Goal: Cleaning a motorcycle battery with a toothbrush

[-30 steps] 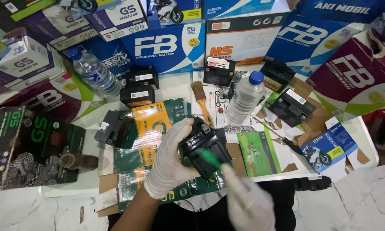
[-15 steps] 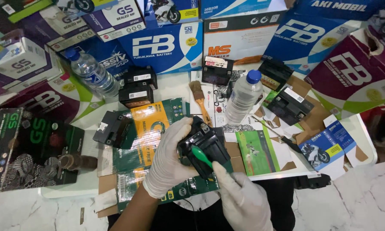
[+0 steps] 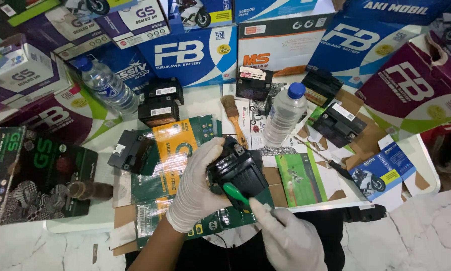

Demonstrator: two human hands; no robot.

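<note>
My left hand [image 3: 198,188], in a white glove, grips a small black battery [image 3: 239,170] and holds it tilted above the table's front edge. My right hand [image 3: 288,236], also gloved, holds a tool with a green handle [image 3: 234,192] whose tip rests against the battery's near side. Flattened green and orange cartons [image 3: 178,145] lie under the battery.
A white table [image 3: 205,98] carries several more black batteries [image 3: 158,103], two clear water bottles [image 3: 284,113], a paintbrush [image 3: 233,118] and loose cardboard. Blue, purple and white battery boxes [image 3: 190,52] ring the back and sides. A white marble floor [image 3: 416,236] lies to the right.
My right hand has come up from below and brought the green-handled tool against the battery. My left hand keeps its grip, and the battery is turned a little.
</note>
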